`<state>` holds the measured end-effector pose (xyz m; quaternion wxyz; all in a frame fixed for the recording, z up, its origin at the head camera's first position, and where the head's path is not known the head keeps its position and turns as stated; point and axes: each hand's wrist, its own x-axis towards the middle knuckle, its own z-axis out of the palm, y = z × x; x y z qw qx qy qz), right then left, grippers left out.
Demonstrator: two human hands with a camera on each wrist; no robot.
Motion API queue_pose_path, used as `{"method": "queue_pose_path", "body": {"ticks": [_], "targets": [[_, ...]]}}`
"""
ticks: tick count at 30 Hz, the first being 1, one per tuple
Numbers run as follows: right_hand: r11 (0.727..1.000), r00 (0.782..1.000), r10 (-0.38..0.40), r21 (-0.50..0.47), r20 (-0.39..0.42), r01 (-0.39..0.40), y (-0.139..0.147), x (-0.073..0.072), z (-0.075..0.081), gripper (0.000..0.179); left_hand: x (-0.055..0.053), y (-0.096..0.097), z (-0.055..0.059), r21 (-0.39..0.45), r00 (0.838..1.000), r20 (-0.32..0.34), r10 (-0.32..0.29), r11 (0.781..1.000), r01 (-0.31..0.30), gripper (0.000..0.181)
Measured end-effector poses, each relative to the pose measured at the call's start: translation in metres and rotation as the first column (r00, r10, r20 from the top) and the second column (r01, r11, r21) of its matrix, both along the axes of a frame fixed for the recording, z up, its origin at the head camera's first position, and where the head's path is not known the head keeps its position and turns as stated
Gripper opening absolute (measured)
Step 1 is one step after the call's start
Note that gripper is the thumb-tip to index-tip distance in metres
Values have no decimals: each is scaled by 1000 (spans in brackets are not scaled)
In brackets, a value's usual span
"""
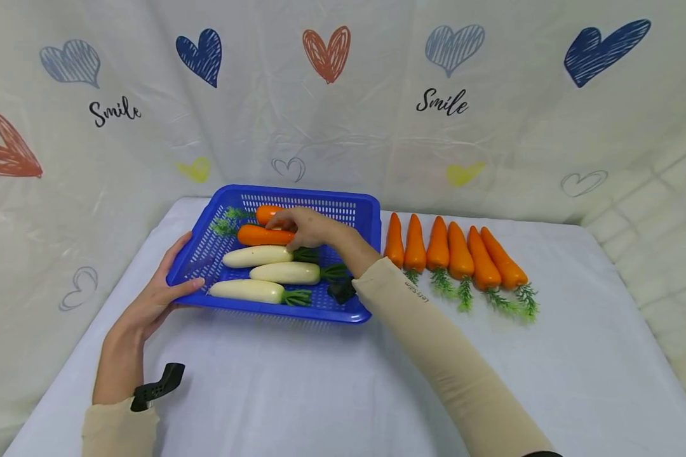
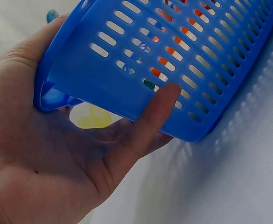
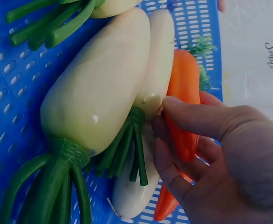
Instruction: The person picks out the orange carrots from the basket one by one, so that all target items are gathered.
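Note:
My left hand [image 1: 157, 293] grips the left end of a blue plastic basket [image 1: 320, 311], its thumb against the slotted side wall [image 2: 206, 70]. In the basket, my right hand [image 1: 310, 227] reaches over an orange carrot [image 1: 257, 235], with thumb and fingers curled round it in the right wrist view [image 3: 185, 77]. A second carrot [image 1: 267, 213] lies behind it, partly hidden by the hand. Several white radishes with green stems lie in front, among them a near radish [image 1: 246, 290], a middle radish [image 1: 286, 273] and one beside the held carrot [image 1: 257, 256].
To the right of the basket, several carrots [image 1: 437, 244] lie in a row on the white cloth [image 1: 594, 355], leafy ends toward me. A patterned sheet [image 1: 377, 127] hangs behind the table. The right sleeve [image 1: 440, 349] crosses over the basket's right corner.

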<state>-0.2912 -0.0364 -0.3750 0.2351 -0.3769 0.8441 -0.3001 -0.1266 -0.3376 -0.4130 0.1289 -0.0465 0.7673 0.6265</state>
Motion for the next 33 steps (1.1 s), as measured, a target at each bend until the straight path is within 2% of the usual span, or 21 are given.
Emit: {"method": "queue_pose_path", "body": {"ticks": [8, 15, 19, 22, 26, 29, 33], "targets": [[997, 997, -72, -34, -39, 70, 3, 0, -2, 42, 1, 1, -1, 7, 1000, 7, 4, 1000, -4, 90], [964, 984, -179, -196, 24, 180, 10, 3, 3, 33, -1, 1, -1, 5, 1000, -5, 7, 1000, -7, 90], [919, 969, -208, -311, 133, 240, 17, 5, 5, 30, -1, 1, -1, 5, 1000, -6, 5, 1000, -5, 90], [857, 947, -207, -421, 246, 297, 24, 5, 4, 32, -2, 1, 0, 8, 1000, -3, 6, 1000, -6, 89], [781, 922, -227, -506, 315, 365, 32, 7, 5, 34, -2, 1, 1, 14, 1000, -4, 7, 1000, -7, 90], [764, 916, -276, -511, 292, 394, 36, 8, 7, 32, -2, 2, 0, 22, 1000, -5, 7, 1000, -7, 90], [760, 917, -316, -513, 243, 398, 38, 9, 12, 28, -2, 2, 0, 22, 1000, -7, 5, 1000, -5, 90]]}}
